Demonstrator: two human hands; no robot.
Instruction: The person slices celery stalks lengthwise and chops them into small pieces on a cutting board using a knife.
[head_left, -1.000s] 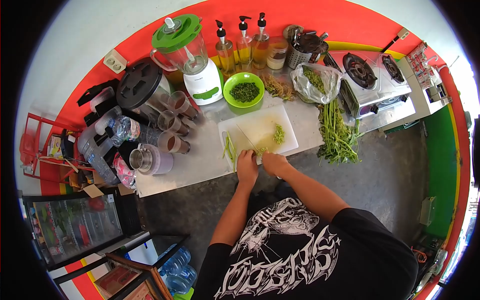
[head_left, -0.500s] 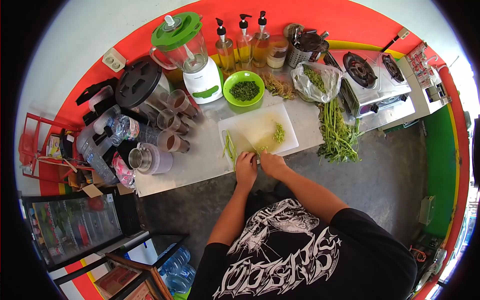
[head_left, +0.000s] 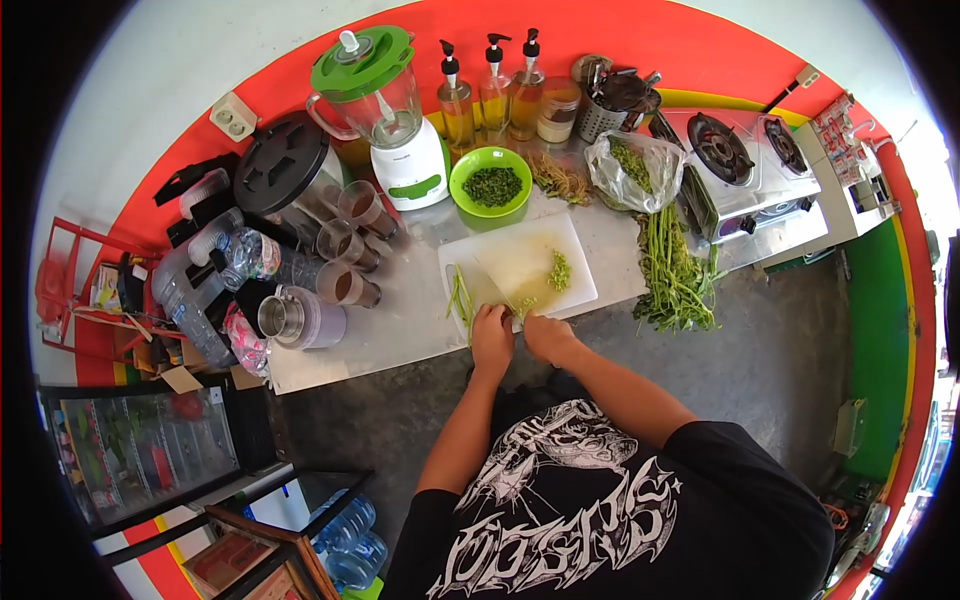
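Observation:
At the near edge of the white cutting board (head_left: 575, 240), my left hand (head_left: 492, 338) is closed around green stems, mostly hidden under its fingers. Close beside it, my right hand (head_left: 548, 338) grips a knife (head_left: 503, 283), whose pale blade points away over the board and is hard to tell from it. Small chopped green pieces (head_left: 524, 303) lie by the blade. A larger pile of chopped stems (head_left: 560, 272) sits on the board's right side. Several longer cut stems (head_left: 460, 295) lie along its left side.
Behind the board stands a green bowl (head_left: 490, 215) of chopped leaves, near a blender (head_left: 408, 165). Leafy stalks (head_left: 675, 270) overhang the front edge at right, before a gas stove (head_left: 755, 190). Brown-filled cups (head_left: 347, 285) and a steel-mouthed flask (head_left: 305, 318) stand at left.
My hands stay close together at the board's near edge, with the right hand slightly lower in view. More small green pieces show beside the blade. The whole view has shifted a little.

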